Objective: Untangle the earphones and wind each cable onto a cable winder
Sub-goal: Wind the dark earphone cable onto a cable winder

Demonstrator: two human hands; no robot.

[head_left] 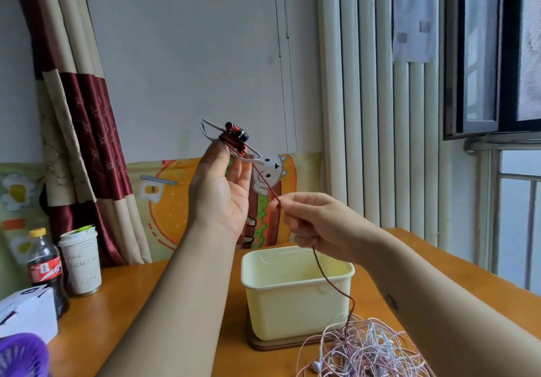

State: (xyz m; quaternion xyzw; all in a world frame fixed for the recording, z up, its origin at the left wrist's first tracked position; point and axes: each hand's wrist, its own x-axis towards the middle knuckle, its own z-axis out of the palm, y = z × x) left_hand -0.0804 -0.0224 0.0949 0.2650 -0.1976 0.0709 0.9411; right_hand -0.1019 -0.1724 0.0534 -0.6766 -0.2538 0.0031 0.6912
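Up above the cream box [295,291], holding a white cable winder [205,130] in the left hand [222,198], with fingers [215,157] pinched on its lower edge and the red earphones [238,133] partly wound round it, earbuds on top. Lower, above the box's right side, pinching the red cable [268,184] taut between thumb and fingers [295,201] of the right hand [316,224]. Below that, trailing past the box's right rim into a tangle [369,347] of pink and white earphones on the worktop [146,303], just right of the box.

Red cable [265,181] half-wound on white winder [209,133]
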